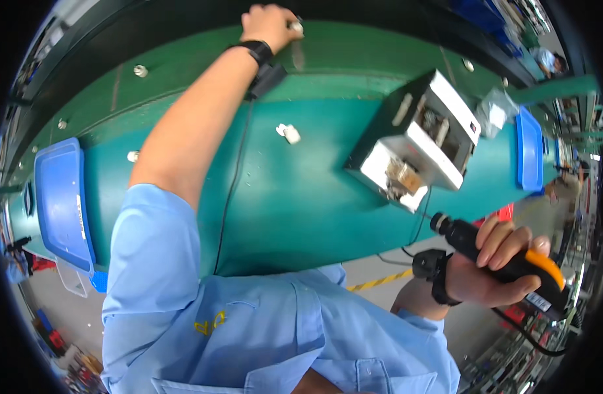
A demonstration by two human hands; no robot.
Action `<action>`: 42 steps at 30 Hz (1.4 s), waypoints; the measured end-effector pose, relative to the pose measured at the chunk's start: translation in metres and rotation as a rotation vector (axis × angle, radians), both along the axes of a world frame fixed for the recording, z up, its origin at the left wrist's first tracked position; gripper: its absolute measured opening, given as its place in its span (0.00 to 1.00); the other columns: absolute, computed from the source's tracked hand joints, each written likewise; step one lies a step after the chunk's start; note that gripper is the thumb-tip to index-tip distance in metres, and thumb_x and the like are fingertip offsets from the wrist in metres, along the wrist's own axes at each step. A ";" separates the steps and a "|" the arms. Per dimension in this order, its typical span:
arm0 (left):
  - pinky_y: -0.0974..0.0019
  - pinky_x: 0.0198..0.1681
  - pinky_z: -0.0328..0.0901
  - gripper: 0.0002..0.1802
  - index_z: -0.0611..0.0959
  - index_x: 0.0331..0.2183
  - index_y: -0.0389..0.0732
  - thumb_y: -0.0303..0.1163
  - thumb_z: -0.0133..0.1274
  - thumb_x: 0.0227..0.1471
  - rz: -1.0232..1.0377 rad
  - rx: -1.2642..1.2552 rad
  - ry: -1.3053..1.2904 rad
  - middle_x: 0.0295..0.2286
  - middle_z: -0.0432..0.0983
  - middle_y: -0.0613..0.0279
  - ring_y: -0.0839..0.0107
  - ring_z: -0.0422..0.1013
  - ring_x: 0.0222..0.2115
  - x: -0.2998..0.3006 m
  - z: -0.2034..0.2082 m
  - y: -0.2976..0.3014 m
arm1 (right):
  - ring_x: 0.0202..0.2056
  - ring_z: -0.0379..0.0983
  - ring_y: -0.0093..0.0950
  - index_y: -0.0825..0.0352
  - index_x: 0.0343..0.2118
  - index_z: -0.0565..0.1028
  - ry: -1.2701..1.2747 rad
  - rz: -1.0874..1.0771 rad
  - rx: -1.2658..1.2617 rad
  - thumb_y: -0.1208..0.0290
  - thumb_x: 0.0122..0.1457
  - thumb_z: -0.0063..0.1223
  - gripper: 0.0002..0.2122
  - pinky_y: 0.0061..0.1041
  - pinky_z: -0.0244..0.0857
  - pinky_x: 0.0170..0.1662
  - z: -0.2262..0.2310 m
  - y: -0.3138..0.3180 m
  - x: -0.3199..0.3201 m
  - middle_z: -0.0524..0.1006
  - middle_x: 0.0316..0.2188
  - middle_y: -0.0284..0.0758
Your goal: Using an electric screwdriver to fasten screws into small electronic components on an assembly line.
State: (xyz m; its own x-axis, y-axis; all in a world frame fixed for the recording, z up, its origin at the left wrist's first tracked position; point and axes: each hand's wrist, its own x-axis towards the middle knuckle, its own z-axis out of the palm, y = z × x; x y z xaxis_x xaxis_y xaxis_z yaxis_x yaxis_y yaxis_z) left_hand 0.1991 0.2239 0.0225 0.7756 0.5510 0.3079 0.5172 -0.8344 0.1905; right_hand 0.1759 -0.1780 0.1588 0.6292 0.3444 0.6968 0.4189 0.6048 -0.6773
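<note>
Stretched to the far green strip, my left hand [267, 27] has its fingertips closed on a small whitish part [296, 27]; blur hides its exact kind. My right hand [492, 266] is wrapped round a black and orange electric screwdriver [460, 235], held at the right beyond the near table edge, its tip towards the table. Tilted on the green mat, a black and white box-shaped housing [423, 146] shows openings with metal parts inside. It stands apart from both hands, just left of the screwdriver's tip. A small white piece [291, 134] lies mid-table.
Blue trays stand at the left [64, 200] and right [530, 150]. Several small white parts, one of them a piece [140, 70], dot the far strip. A clear plastic bag [497, 113] sits behind the housing. A black cable [234, 177] crosses the mat.
</note>
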 end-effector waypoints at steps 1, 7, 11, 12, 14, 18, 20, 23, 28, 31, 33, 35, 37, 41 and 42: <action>0.60 0.41 0.67 0.27 0.81 0.42 0.43 0.46 0.63 0.40 -0.067 -0.031 -0.138 0.35 0.78 0.59 0.62 0.73 0.35 -0.002 0.000 0.003 | 0.17 0.58 0.14 0.64 0.44 0.67 0.000 -0.029 0.001 0.51 0.60 0.47 0.20 0.16 0.50 0.24 0.005 -0.004 0.001 0.64 0.18 0.24; 0.72 0.30 0.64 0.16 0.81 0.35 0.41 0.31 0.63 0.40 -0.403 -0.749 -0.219 0.29 0.75 0.65 0.75 0.68 0.25 -0.082 0.042 -0.093 | 0.17 0.58 0.17 0.64 0.46 0.68 0.005 0.005 -0.023 0.49 0.61 0.44 0.22 0.20 0.53 0.24 0.001 -0.011 0.016 0.65 0.19 0.27; 0.70 0.28 0.65 0.14 0.80 0.33 0.39 0.24 0.62 0.40 -0.505 -0.809 -0.134 0.28 0.73 0.63 0.72 0.68 0.24 -0.159 0.032 -0.180 | 0.18 0.58 0.18 0.63 0.46 0.69 -0.025 0.069 -0.058 0.49 0.61 0.43 0.21 0.19 0.52 0.26 -0.008 0.002 0.023 0.65 0.19 0.26; 0.70 0.29 0.65 0.14 0.80 0.34 0.39 0.24 0.62 0.40 -0.481 -0.846 -0.040 0.28 0.73 0.63 0.71 0.68 0.24 -0.168 0.027 -0.190 | 0.18 0.59 0.18 0.62 0.46 0.69 -0.037 0.081 -0.060 0.49 0.61 0.43 0.21 0.19 0.52 0.26 -0.009 0.004 0.023 0.65 0.19 0.27; 0.69 0.29 0.66 0.14 0.80 0.34 0.39 0.25 0.63 0.40 -0.456 -0.866 -0.051 0.29 0.73 0.62 0.70 0.68 0.24 -0.180 0.013 -0.203 | 0.18 0.59 0.19 0.62 0.46 0.69 -0.022 0.087 -0.071 0.49 0.61 0.42 0.21 0.20 0.52 0.25 -0.013 0.010 0.022 0.65 0.19 0.27; 0.66 0.32 0.67 0.16 0.80 0.35 0.40 0.25 0.63 0.39 -0.392 -0.900 -0.080 0.30 0.73 0.61 0.67 0.68 0.25 -0.190 0.006 -0.213 | 0.17 0.58 0.19 0.63 0.44 0.69 0.012 0.137 -0.111 0.49 0.61 0.42 0.20 0.21 0.52 0.25 -0.020 0.020 0.020 0.64 0.17 0.27; 0.64 0.33 0.68 0.16 0.80 0.35 0.39 0.25 0.64 0.39 -0.372 -0.906 -0.092 0.31 0.73 0.61 0.66 0.69 0.26 -0.188 0.017 -0.216 | 0.17 0.58 0.18 0.63 0.42 0.69 0.025 0.204 -0.162 0.50 0.61 0.42 0.20 0.21 0.53 0.24 -0.019 0.020 0.018 0.64 0.16 0.27; 0.65 0.35 0.68 0.15 0.80 0.35 0.39 0.25 0.63 0.39 -0.445 -0.841 -0.154 0.31 0.73 0.60 0.66 0.71 0.29 -0.188 0.020 -0.216 | 0.17 0.57 0.18 0.64 0.42 0.69 0.101 0.279 -0.201 0.52 0.62 0.42 0.18 0.21 0.53 0.25 -0.013 0.027 0.035 0.63 0.16 0.27; 0.66 0.34 0.69 0.13 0.80 0.34 0.38 0.23 0.62 0.41 -0.623 -0.733 -0.147 0.33 0.74 0.58 0.66 0.74 0.31 -0.193 -0.004 -0.206 | 0.17 0.54 0.17 0.65 0.40 0.69 0.281 0.491 -0.287 0.56 0.63 0.41 0.16 0.21 0.53 0.26 -0.006 0.043 0.071 0.60 0.16 0.25; 0.66 0.32 0.69 0.12 0.80 0.33 0.37 0.23 0.62 0.41 -0.536 -0.895 -0.156 0.32 0.75 0.57 0.66 0.75 0.29 -0.187 -0.004 -0.206 | 0.15 0.59 0.22 0.67 0.42 0.67 0.493 0.311 -0.189 0.54 0.61 0.43 0.19 0.26 0.56 0.22 -0.022 0.047 0.058 0.64 0.16 0.29; 0.67 0.31 0.70 0.12 0.80 0.33 0.37 0.22 0.62 0.42 -0.462 -0.983 -0.152 0.32 0.75 0.57 0.67 0.75 0.28 -0.189 -0.008 -0.206 | 0.14 0.62 0.24 0.69 0.42 0.66 0.619 0.235 -0.153 0.53 0.60 0.44 0.20 0.28 0.57 0.19 -0.029 0.048 0.034 0.66 0.17 0.30; 0.67 0.29 0.70 0.12 0.80 0.33 0.36 0.23 0.62 0.41 -0.488 -1.007 -0.193 0.30 0.75 0.56 0.67 0.75 0.26 -0.186 -0.012 -0.204 | 0.17 0.55 0.19 0.65 0.42 0.69 0.384 0.346 -0.076 0.52 0.63 0.37 0.19 0.22 0.54 0.27 -0.028 0.049 -0.001 0.61 0.17 0.27; 0.68 0.29 0.69 0.12 0.80 0.32 0.36 0.23 0.62 0.41 -0.494 -1.015 -0.219 0.30 0.75 0.56 0.67 0.75 0.24 -0.186 -0.017 -0.202 | 0.17 0.56 0.19 0.65 0.42 0.68 0.311 0.412 -0.086 0.51 0.63 0.37 0.19 0.23 0.54 0.26 -0.035 0.058 -0.016 0.61 0.17 0.27; 0.68 0.29 0.69 0.13 0.81 0.32 0.36 0.23 0.63 0.40 -0.508 -1.025 -0.257 0.27 0.76 0.56 0.68 0.74 0.25 -0.187 -0.021 -0.203 | 0.16 0.58 0.22 0.66 0.43 0.66 0.123 0.418 -0.229 0.49 0.62 0.38 0.22 0.25 0.55 0.23 -0.040 0.068 -0.039 0.63 0.16 0.29; 0.69 0.29 0.69 0.13 0.81 0.33 0.36 0.23 0.63 0.41 -0.515 -1.022 -0.250 0.28 0.76 0.58 0.70 0.74 0.25 -0.187 -0.022 -0.203 | 0.16 0.59 0.23 0.66 0.44 0.65 0.103 0.329 -0.357 0.48 0.62 0.38 0.22 0.26 0.56 0.22 -0.040 0.069 -0.042 0.63 0.15 0.30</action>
State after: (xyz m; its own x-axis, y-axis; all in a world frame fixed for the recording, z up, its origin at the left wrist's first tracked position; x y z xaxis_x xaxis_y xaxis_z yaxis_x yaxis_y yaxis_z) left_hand 0.0122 0.0210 0.0005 0.9598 0.2693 0.0792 0.0162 -0.3347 0.9422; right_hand 0.1339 -0.1091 0.1184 0.5067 0.7422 0.4386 0.1646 0.4161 -0.8943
